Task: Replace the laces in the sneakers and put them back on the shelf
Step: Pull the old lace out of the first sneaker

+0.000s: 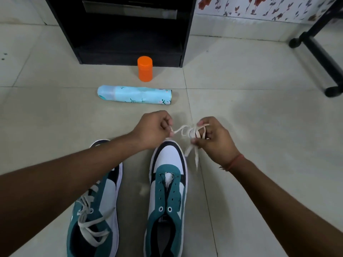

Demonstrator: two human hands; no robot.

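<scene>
White lace point(182, 129) is pinched by left hand point(154, 129) and wound round right hand point(213, 140) fingers above unlaced sneaker point(168, 191).

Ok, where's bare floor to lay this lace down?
Bare tile right of the unlaced sneaker, out toward the black frame, and left of the laced sneaker. Crowded ahead: spray can and orange jar before the shelf.

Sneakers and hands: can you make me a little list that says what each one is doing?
right sneaker: no lace, eyelets empty
left sneaker: laced
lace: off the sneaker, stretched between both hands
left hand: pinches one end of the lace
right hand: lace wound round its fingers
spray can: lying on the floor
orange bottle: upright before the shelf
</scene>
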